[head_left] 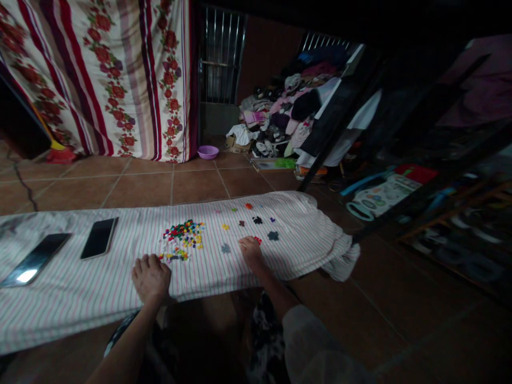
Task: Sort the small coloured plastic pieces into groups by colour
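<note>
A heap of small mixed-colour pieces [184, 232] lies on a striped cloth [212, 277]. My left hand [151, 277] rests on the cloth at the heap's near left, its fingers bent and apart, holding nothing visible. To the right of the heap, small single-colour piles are spread out: yellow [225, 226], light grey [226, 248], black [257, 220], dark grey [273, 235] and orange [248, 206], among others. My right hand [251, 252] is beside the red pile [258, 240], fingers pressed together; whatever they may hold is too small to see.
Two phones, a light-edged one [99, 238] and a dark one [38, 258], lie on the cloth at the left. Beyond are a purple basin [208, 152], a floral curtain [114, 80] and heaped clothes [288, 106]. A dark pole [336, 133] slants at the right.
</note>
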`<state>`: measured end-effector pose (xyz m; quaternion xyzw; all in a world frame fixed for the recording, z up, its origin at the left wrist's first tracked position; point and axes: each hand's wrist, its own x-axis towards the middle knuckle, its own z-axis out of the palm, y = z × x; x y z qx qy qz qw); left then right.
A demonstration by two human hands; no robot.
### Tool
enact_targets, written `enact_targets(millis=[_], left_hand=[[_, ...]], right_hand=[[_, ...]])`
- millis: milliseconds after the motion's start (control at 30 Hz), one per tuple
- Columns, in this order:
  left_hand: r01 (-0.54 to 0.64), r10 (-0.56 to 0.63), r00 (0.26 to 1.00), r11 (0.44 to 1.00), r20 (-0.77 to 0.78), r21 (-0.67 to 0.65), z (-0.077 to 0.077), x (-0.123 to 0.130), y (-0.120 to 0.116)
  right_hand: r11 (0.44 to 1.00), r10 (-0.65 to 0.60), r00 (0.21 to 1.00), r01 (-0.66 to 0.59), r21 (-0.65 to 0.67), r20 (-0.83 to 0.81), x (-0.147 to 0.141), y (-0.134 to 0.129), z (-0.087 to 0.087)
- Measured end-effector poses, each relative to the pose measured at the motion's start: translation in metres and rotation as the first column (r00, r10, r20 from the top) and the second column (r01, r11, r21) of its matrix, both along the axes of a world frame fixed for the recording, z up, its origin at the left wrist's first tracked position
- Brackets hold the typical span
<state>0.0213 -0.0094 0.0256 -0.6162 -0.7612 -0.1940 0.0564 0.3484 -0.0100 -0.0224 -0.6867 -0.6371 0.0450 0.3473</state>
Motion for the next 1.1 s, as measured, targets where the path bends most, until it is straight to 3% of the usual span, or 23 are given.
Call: enact_targets(millis=[167,467,733,900,1100], left_hand=[[-0.004,0.004,1.0,1.0,-0.002,-0.003,-0.002,0.0,0.001],[-0.01,0.011,0.998,1.0,0.058,-0.013,-0.004,-0.001,0.002],[-0.011,0.012,0.999,1.0,0.046,-0.013,-0.007,-0.002,0.005],[-0.022,0.022,0.998,1.0,0.052,-0.002,-0.01,-0.003,0.006],[-0.013,0.012,0.997,1.0,0.078,0.013,-0.017,-0.004,0.007]], right_hand=[[0.999,-0.022,1.0,0.021,0.039,0.012,-0.002,0.001,-0.001],[1.0,-0.013,0.999,0.013,-0.001,0.042,-0.003,0.0,-0.001],[0.994,-0.015,1.0,0.017,0.111,-0.019,-0.002,-0.001,0.005],[0.983,0.086,0.996,-0.081,0.167,-0.024,-0.038,-0.002,0.022],[0.933,0.358,0.933,-0.358,0.029,-0.026,-0.113,0.005,0.032]])
